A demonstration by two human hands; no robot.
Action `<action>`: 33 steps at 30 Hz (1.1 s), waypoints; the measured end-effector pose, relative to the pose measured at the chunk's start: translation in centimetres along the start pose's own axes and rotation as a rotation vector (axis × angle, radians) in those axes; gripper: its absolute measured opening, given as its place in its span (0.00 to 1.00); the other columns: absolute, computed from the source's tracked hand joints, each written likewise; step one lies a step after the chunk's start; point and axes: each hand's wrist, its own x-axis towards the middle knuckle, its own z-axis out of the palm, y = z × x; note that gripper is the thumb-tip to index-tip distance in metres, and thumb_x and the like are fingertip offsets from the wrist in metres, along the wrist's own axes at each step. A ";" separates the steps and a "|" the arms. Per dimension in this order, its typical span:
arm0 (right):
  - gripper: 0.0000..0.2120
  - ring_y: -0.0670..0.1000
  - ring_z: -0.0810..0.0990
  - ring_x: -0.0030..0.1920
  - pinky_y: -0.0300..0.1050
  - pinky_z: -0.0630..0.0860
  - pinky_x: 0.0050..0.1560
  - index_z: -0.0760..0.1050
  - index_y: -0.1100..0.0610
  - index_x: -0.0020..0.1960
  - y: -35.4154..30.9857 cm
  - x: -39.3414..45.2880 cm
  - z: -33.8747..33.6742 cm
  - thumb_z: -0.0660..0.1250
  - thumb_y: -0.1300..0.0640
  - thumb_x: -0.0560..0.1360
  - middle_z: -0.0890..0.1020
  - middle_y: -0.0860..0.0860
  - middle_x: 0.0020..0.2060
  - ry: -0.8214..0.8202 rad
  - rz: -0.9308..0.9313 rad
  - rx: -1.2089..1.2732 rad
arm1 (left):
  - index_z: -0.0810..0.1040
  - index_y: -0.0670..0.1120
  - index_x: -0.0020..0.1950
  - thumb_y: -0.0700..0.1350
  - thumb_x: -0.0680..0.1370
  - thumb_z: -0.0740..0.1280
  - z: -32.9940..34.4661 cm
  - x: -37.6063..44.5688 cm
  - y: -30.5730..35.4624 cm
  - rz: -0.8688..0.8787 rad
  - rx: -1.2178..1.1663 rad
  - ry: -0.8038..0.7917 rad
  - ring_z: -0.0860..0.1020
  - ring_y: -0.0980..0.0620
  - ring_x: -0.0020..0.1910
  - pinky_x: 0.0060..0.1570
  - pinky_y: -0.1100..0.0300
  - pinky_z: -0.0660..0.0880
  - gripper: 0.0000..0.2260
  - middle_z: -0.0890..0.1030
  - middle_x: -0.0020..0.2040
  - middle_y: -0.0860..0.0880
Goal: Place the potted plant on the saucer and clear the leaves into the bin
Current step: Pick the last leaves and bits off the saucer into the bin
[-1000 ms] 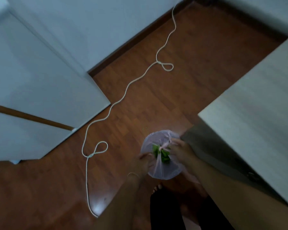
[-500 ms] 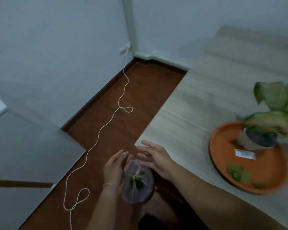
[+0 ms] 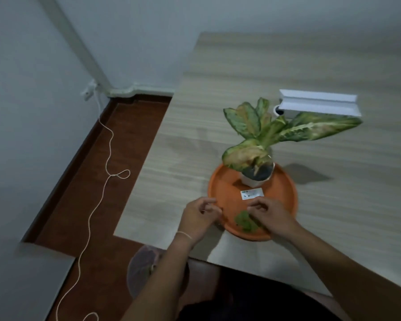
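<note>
Table (image 3: 218,93) holds saucer (image 3: 287,200); plant (image 3: 257,174) is set at its 12 o'clock. Leaves (image 3: 244,222), light and limp, are best pinched at 6 o'clock. Right hand (image 3: 270,216) and left hand (image 3: 200,217) are loosely curled, empty.

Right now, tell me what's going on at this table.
A person is tidying around a potted plant, which already stands on the orange saucer. Both hands are at the saucer's near edge: the right hand reaches for the loose green leaves lying there, the left hand hovers beside the rim. The bin sits on the floor below the table edge.
</note>
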 end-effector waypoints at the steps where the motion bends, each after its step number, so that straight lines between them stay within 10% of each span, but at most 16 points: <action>1: 0.04 0.39 0.81 0.37 0.37 0.76 0.43 0.81 0.48 0.44 0.7 0.4 -1.0 0.72 0.57 0.74 0.84 0.45 0.38 -0.014 -0.040 -0.122 | 0.82 0.46 0.54 0.39 0.72 0.74 1.3 0.7 0.2 0.013 0.135 -0.074 0.82 0.58 0.41 0.46 0.62 0.77 0.12 0.85 0.41 0.48; 10: 0.23 0.52 0.76 0.62 0.49 0.74 0.63 0.73 0.45 0.68 2.3 2.6 -1.8 0.66 0.41 0.74 0.78 0.50 0.63 -0.172 -0.279 -0.742 | 0.78 0.48 0.59 0.50 0.71 0.71 8.7 4.4 0.8 0.191 1.067 -0.448 0.76 0.42 0.56 0.59 0.48 0.75 0.17 0.78 0.58 0.43; 19: 0.16 0.52 0.74 0.57 0.47 0.72 0.54 0.80 0.49 0.60 4.6 2.2 -4.1 0.59 0.46 0.79 0.78 0.49 0.58 -0.284 -0.332 -0.798 | 0.83 0.49 0.49 0.46 0.74 0.69 6.9 4.1 -0.2 0.364 1.244 -0.528 0.75 0.44 0.50 0.52 0.51 0.76 0.06 0.77 0.50 0.45; 33: 0.16 0.50 0.73 0.53 0.47 0.73 0.52 0.80 0.42 0.61 3.8 2.2 -2.9 0.59 0.43 0.77 0.76 0.48 0.51 -0.331 -0.563 -0.886 | 0.80 0.45 0.60 0.47 0.74 0.70 7.3 3.9 1.3 0.364 1.350 -0.565 0.73 0.42 0.56 0.59 0.49 0.73 0.15 0.76 0.57 0.42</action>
